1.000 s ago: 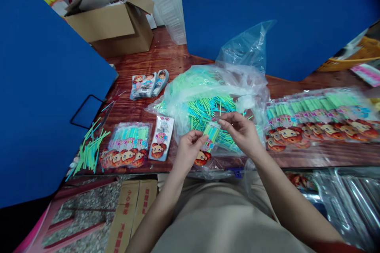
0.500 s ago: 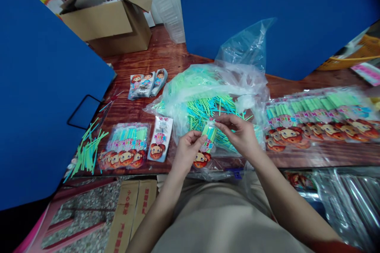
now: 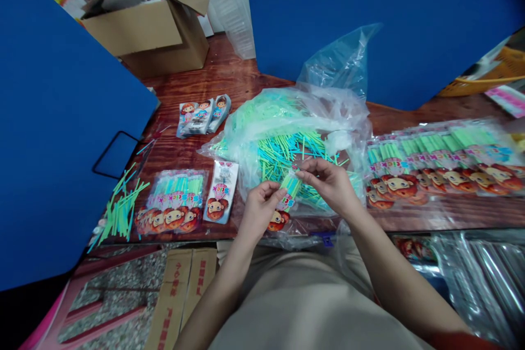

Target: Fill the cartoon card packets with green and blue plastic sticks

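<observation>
Between my two hands is a small clear packet of green and blue sticks point(image 3: 289, 192), with a cartoon face printed at its lower end. My left hand point(image 3: 262, 205) pinches the packet's left side between thumb and fingers. At its top edge, the fingertips of my right hand point(image 3: 326, 183) are closed on the packet's end. Behind them, a large clear plastic bag point(image 3: 250, 126) lies open with many loose green and blue sticks point(image 3: 279, 153) in it. A stack of flat printed packets point(image 3: 220, 194) lies left of my left hand.
Filled packets lie in a pile point(image 3: 176, 202) on the left and in a long overlapping row point(image 3: 443, 167) on the right. Loose sticks point(image 3: 123, 208) rest at the table's left edge. Printed cards point(image 3: 200, 115), a cardboard box point(image 3: 151, 38) and blue panels point(image 3: 369, 5) stand farther back.
The packet's top has tilted slightly to the right, with my right hand's fingertips still at its end. My left hand has barely moved.
</observation>
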`<action>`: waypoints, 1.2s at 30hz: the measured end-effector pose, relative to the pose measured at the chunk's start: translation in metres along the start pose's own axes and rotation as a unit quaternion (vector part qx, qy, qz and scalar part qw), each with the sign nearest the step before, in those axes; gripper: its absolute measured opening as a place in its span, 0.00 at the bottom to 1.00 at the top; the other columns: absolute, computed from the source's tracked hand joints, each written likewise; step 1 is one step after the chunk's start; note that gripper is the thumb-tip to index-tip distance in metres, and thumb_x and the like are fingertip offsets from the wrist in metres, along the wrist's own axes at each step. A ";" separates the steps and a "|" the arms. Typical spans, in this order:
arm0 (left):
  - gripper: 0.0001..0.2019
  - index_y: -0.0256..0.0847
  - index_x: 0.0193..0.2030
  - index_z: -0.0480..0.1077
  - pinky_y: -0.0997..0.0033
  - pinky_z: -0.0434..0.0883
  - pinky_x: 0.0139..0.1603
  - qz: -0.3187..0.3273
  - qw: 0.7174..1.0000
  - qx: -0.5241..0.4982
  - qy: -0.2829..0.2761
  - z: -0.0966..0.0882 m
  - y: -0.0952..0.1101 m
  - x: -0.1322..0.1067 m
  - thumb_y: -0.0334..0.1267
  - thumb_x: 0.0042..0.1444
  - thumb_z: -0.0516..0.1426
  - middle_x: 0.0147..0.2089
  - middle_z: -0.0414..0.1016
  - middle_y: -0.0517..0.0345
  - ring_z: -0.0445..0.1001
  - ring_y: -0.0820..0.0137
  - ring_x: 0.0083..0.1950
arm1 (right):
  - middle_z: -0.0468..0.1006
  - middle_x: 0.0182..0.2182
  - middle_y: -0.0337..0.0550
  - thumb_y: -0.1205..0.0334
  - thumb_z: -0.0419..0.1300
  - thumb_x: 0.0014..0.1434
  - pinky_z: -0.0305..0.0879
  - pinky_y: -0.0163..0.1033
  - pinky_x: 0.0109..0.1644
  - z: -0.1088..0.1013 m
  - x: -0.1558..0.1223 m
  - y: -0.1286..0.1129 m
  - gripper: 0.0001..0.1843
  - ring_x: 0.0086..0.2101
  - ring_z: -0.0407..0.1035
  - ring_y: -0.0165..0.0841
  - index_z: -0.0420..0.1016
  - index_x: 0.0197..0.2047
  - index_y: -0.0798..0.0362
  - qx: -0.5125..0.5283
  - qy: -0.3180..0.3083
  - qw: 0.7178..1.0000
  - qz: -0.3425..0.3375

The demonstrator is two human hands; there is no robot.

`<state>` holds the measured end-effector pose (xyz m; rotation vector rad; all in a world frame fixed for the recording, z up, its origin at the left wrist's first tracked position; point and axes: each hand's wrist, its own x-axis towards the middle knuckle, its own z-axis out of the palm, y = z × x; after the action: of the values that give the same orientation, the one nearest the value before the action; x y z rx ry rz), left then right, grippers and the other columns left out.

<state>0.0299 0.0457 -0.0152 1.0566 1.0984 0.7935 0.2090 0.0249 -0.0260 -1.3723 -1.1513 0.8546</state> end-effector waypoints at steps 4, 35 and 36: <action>0.16 0.37 0.31 0.72 0.75 0.64 0.32 -0.001 1.000 0.009 -0.015 -0.002 -0.001 0.000 0.47 0.44 0.69 0.26 0.71 0.62 0.67 0.75 0.28 | 0.75 0.24 0.39 0.44 0.67 0.53 0.64 0.37 0.31 -0.001 -0.001 -0.008 0.19 0.27 0.67 0.31 0.75 0.27 0.52 -0.011 -0.025 1.000 0.002; 0.19 0.35 0.27 0.75 0.75 0.62 0.29 -0.107 0.991 -0.014 -0.084 0.001 0.009 0.003 0.47 0.36 0.72 0.24 0.72 0.61 0.64 0.76 0.25 | 0.75 0.29 0.39 0.43 0.63 0.58 0.64 0.36 0.30 0.005 0.007 -0.001 0.19 0.27 0.68 0.30 0.72 0.40 0.51 0.061 0.018 0.998 -0.014; 0.19 0.34 0.28 0.75 0.75 0.62 0.29 -0.106 0.991 -0.011 -0.081 -0.001 0.009 0.003 0.47 0.37 0.72 0.25 0.72 0.61 0.64 0.76 0.25 | 0.76 0.31 0.40 0.44 0.62 0.59 0.64 0.36 0.31 0.003 0.006 -0.002 0.18 0.28 0.68 0.31 0.72 0.41 0.50 0.033 0.014 0.999 -0.031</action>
<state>0.0304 0.0520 -0.0073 0.9499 1.0403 0.5402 0.2074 0.0314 -0.0237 -1.2856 -1.1290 0.8198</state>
